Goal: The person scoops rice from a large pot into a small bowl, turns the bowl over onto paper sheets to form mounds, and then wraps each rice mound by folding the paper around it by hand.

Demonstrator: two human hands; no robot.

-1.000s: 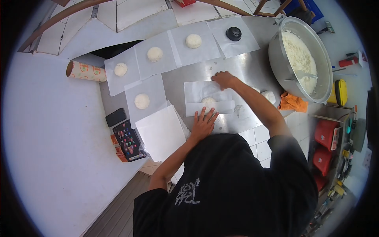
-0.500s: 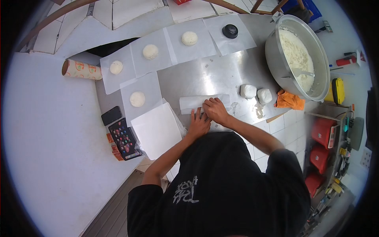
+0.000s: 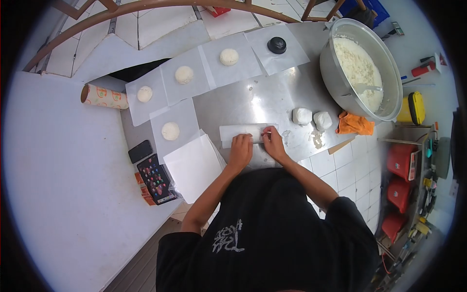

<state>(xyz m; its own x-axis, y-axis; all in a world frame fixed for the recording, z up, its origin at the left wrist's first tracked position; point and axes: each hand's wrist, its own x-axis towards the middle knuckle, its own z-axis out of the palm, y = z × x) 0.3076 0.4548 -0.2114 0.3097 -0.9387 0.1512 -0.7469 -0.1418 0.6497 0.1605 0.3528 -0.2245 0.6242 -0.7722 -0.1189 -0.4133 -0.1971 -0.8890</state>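
Observation:
A folded sheet of white wrapping paper lies lengthwise on the steel table before me. My left hand has its fingers curled over the near edge of this paper, about the middle. My right hand pinches the paper towards its right end. What the folded paper encloses is hidden. Just right of my right hand sit two wrapped white parcels. To the left, a round mound of rice rests on its own flat sheet, beside a stack of white paper.
Several more rice mounds lie on sheets along the far edge, with an upturned black bowl. A large metal pot of rice stands at right, an orange cloth below it. A tablet, phone and patterned roll are left.
My hands have moved apart: the right one has slid right along the paper, while the left now bends over its near edge. The whole view has shifted slightly.

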